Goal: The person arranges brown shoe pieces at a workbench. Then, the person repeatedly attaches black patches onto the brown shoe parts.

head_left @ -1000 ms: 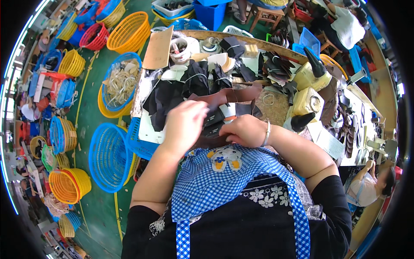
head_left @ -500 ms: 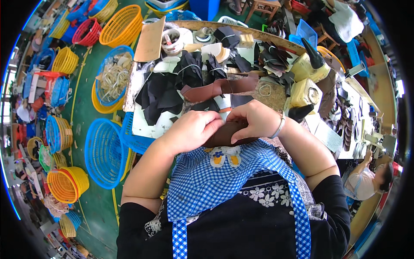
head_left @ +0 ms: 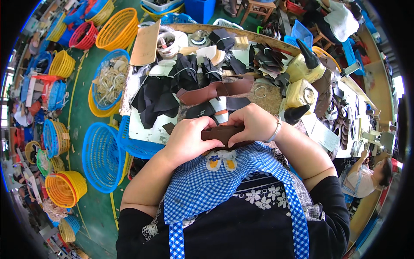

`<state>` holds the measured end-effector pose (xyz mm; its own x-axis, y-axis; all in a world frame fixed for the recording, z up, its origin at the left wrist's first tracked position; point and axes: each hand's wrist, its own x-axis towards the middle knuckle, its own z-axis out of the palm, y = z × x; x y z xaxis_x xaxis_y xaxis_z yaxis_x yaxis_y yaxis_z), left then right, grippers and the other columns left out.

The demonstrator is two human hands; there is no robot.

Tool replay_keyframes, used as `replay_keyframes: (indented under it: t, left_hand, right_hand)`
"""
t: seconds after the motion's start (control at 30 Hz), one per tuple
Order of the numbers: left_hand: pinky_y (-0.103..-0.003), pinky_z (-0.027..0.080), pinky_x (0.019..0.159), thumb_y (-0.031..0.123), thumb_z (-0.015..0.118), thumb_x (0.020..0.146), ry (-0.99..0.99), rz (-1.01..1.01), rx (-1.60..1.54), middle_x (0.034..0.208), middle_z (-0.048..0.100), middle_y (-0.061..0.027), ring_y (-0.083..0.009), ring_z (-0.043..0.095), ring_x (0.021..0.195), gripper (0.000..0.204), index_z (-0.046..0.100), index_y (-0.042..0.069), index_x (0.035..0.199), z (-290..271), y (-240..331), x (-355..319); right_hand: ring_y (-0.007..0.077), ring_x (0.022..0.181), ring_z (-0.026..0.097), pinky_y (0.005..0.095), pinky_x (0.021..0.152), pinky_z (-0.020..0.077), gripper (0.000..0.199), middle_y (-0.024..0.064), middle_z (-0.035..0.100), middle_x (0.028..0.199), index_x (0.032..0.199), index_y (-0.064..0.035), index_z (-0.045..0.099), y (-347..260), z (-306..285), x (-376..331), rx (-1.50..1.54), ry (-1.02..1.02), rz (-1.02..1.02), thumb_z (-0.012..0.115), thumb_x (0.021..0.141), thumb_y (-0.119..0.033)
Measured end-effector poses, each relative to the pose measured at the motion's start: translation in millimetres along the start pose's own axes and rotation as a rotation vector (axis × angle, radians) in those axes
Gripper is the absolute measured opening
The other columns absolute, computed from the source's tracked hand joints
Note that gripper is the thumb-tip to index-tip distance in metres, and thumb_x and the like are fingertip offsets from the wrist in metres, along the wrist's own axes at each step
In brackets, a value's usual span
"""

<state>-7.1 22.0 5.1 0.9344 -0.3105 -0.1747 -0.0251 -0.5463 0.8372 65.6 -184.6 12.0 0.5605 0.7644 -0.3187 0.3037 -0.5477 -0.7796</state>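
Close in front of my blue-checked apron (head_left: 207, 172), a dark brown leather piece (head_left: 221, 135) is held between both hands. My left hand (head_left: 189, 137) grips its left part, thumb along the near edge. My right hand (head_left: 255, 125) pinches its right part, thumb tip near the left one. Just beyond my fingers lie a white strip (head_left: 219, 105) with a brown band and a black strip (head_left: 201, 111). Farther off, a longer reddish-brown leather piece (head_left: 215, 91) lies across the table. My fingers partly hide the held piece's ends.
Stacks of black cut pieces (head_left: 154, 97) cover the table's left side. Two yellowish containers with black conical tops (head_left: 296, 113) stand at the right. A white pot (head_left: 168, 45) sits at the back left. Blue basket (head_left: 102, 157) stands on the floor leftward; a co-worker (head_left: 366, 175) is at far right.
My left hand has moved slightly down and left, away from the white strip, and its thumb now lies on the brown leather piece. More of that piece shows between my hands.
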Motion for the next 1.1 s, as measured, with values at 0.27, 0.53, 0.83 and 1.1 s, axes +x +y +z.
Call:
replay_keyframes:
  t: [0.27,0.53,0.83,1.1]
  left_hand:
    - [-0.033,0.049,0.065,0.021,0.076,0.066,-0.103,0.098,-0.235,0.078,0.063,-0.0117,-0.0256,0.063,0.071,0.032,0.059,0.003,0.087,6.7,-13.9,-2.3]
    - [-0.024,0.047,0.061,0.015,0.074,0.073,-0.361,0.184,-0.291,0.079,0.065,-0.0061,-0.0091,0.059,0.069,0.03,0.058,0.001,0.093,4.9,-30.7,2.1]
    - [-0.025,0.048,0.075,0.003,0.064,0.082,0.576,-0.132,-0.668,0.089,0.065,-0.0048,-0.0103,0.061,0.082,0.018,0.06,0.002,0.099,-11.4,-131.9,14.1]
    - [-0.039,0.05,0.07,0.019,0.071,0.072,0.881,-0.295,0.703,0.097,0.057,-0.0131,-0.03,0.06,0.08,0.039,0.055,0.005,0.106,-40.4,-259.1,65.2]
  right_hand:
    - [0.0179,0.06,0.056,0.03,0.056,0.0443,0.039,0.0093,0.06,0.068,0.086,-0.004,0.063,7.8,12.9,1.3,0.197,-0.126,-0.106,0.078,0.061,-0.03]
    - [0.0243,0.062,0.061,0.0325,0.057,0.0459,0.042,0.0138,0.06,0.07,0.086,-0.0015,0.065,-0.5,9.1,5.8,0.113,-0.25,-0.203,0.08,0.061,-0.032]
    - [0.0085,0.072,0.058,0.0232,0.068,0.0468,0.023,0.0043,0.065,0.079,0.088,0.001,0.065,53.4,-28.8,10.4,0.234,0.264,0.028,0.075,0.069,-0.007]
    - [0.012,0.072,0.06,0.0224,0.07,0.0471,0.033,0.0055,0.065,0.083,0.097,0.0023,0.058,232.9,-28.2,24.9,0.321,0.991,0.491,0.075,0.072,-0.013]
